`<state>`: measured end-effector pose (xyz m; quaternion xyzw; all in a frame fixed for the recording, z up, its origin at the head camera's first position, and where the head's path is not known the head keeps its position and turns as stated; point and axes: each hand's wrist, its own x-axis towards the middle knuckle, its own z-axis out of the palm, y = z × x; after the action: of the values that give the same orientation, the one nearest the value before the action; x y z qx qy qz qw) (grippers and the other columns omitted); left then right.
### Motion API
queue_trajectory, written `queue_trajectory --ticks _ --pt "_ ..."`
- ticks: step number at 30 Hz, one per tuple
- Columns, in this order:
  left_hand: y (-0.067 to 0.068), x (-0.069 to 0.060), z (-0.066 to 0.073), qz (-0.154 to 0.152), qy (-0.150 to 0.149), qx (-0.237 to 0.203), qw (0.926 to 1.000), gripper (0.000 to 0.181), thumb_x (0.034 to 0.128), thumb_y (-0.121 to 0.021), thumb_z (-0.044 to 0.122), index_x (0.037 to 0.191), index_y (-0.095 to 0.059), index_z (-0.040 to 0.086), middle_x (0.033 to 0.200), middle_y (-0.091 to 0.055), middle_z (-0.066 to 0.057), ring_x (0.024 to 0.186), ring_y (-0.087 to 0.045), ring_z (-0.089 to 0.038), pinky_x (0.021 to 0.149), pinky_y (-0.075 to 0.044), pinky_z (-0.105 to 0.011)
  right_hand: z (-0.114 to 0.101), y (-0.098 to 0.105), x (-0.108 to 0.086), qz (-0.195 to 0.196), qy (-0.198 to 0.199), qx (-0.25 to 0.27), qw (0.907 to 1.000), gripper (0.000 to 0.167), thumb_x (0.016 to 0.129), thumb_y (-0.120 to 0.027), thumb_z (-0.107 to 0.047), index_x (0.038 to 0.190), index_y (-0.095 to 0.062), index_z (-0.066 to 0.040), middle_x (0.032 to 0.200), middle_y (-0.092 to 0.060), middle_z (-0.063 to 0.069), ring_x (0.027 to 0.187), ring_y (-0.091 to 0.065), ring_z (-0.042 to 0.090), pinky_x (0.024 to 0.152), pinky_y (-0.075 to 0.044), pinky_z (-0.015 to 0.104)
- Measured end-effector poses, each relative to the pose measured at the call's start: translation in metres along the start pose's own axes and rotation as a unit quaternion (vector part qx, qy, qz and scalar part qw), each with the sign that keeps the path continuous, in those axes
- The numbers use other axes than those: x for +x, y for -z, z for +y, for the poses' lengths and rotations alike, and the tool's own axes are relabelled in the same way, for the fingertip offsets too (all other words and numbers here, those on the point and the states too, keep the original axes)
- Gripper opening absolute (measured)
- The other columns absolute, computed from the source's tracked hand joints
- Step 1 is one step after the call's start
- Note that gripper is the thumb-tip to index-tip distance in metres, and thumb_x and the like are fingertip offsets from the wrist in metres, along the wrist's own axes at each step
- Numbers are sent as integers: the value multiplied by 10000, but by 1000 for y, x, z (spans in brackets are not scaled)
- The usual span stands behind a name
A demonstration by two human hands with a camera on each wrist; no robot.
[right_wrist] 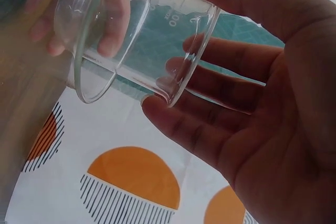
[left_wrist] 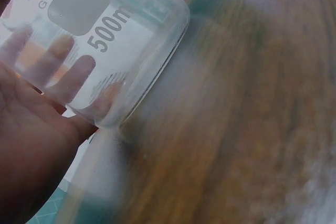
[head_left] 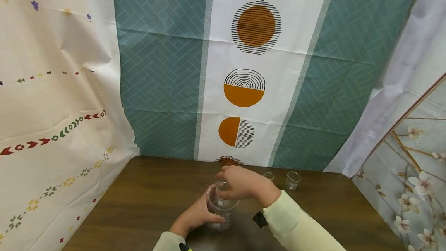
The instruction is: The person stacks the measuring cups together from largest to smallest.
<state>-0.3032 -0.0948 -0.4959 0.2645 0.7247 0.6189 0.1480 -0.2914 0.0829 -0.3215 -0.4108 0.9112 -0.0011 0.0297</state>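
Note:
My left hand [head_left: 199,211] grips a large clear glass beaker [left_wrist: 131,51] marked 500 ml, its fingers around the side. In the head view the beaker stands upright on the table, rim up. Over its mouth, my right hand [head_left: 240,183] holds a smaller clear beaker [right_wrist: 157,35] by the rim, thumb on one side and fingers on the other. The smaller beaker's lower part is inside the large one, its upper part sticking out above the rim. In the right wrist view, left-hand fingers show through the glass. Whether its base touches the large beaker's bottom, I cannot tell.
Two small glass beakers stand behind the right forearm: one [head_left: 292,181] in plain sight, the other [head_left: 268,175] mostly hidden by the right wrist. A brown wooden table [head_left: 150,193] carries everything. Patterned cloths [head_left: 163,69] hang behind and on both sides.

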Motion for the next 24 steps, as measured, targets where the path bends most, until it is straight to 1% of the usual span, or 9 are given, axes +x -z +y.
queue_trajectory --ticks 4,6,9,12,15,19,22,24 --pt "0 -1 0 29 -6 36 10000 1053 749 -827 217 1539 -131 244 1520 -340 -84 1300 -444 -237 1027 -389 -396 -2 -2 0 -12 -46 6 10000 411 861 -685 -312 1227 -657 -127 1191 -645 -5 1048 -605 128 894 -513 297" --pt "0 0 0 7 -32 -3 10000 1041 750 -826 210 1534 -143 260 1515 -343 -82 1291 -451 -227 1017 -398 -367 -2 -4 1 -20 -39 22 10000 409 856 -691 -316 1218 -662 -129 1184 -646 -5 1039 -608 127 887 -514 294" --pt "0 1 0 -113 -96 -204 9997 1023 763 -815 183 1528 -141 274 1529 -324 -73 1308 -446 -216 1019 -397 -320 -2 -5 1 -53 -2 30 10000 407 857 -694 -318 1216 -665 -128 1181 -646 3 1029 -606 127 881 -514 291" --pt "1 3 0 -133 -119 -231 9996 1012 770 -811 189 1523 -142 282 1538 -307 -56 1310 -449 -194 1014 -395 -281 -1 -5 3 -80 5 -5 10000 411 856 -702 -322 1216 -667 -127 1174 -648 8 1016 -603 123 872 -513 284" --pt "2 4 0 -70 -94 -120 9999 1007 767 -816 217 1521 -151 280 1529 -320 -44 1291 -462 -173 1009 -397 -277 -1 -6 4 -95 -11 3 10000 407 849 -712 -321 1205 -673 -127 1154 -652 4 989 -598 106 857 -513 271" --pt "2 3 -1 -38 -42 -64 10000 1021 763 -820 227 1527 -144 259 1527 -329 -49 1291 -460 -177 1012 -396 -285 -1 -10 6 -133 -33 136 9998 356 836 -721 -305 1153 -694 -145 1078 -653 -28 902 -577 60 796 -513 228" --pt "1 1 -2 -22 21 -29 10000 1052 763 -820 231 1541 -112 236 1552 -292 -48 1322 -433 -195 1032 -384 -297 -1 -14 6 -157 -49 173 9997 329 827 -727 -304 1121 -705 -158 1034 -652 -45 860 -559 37 777 -507 210" --pt "1 1 -3 17 68 46 10000 1080 761 -821 239 1550 -83 209 1572 -257 -53 1346 -409 -214 1057 -366 -331 -1 -16 7 -156 -49 146 9998 333 823 -731 -308 1121 -708 -160 1035 -658 -45 863 -558 37 790 -507 215"
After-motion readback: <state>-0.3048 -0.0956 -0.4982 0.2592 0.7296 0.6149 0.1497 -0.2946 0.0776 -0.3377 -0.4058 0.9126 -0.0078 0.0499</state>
